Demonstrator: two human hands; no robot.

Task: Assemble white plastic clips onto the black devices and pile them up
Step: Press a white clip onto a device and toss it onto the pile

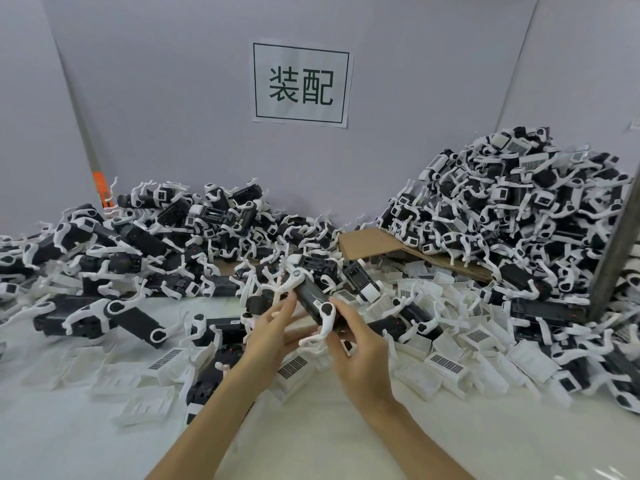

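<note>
Black device (pixel 312 300) gripped between curled fingers of left hand (pixel 273 336) and right hand (pixel 363 355).

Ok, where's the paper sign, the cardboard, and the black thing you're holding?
paper sign (pixel 301 84), head view, on its printed middle.
cardboard piece (pixel 367 242), head view, on its bare top.
black device (pixel 309 296), head view, on its dark body.
</note>
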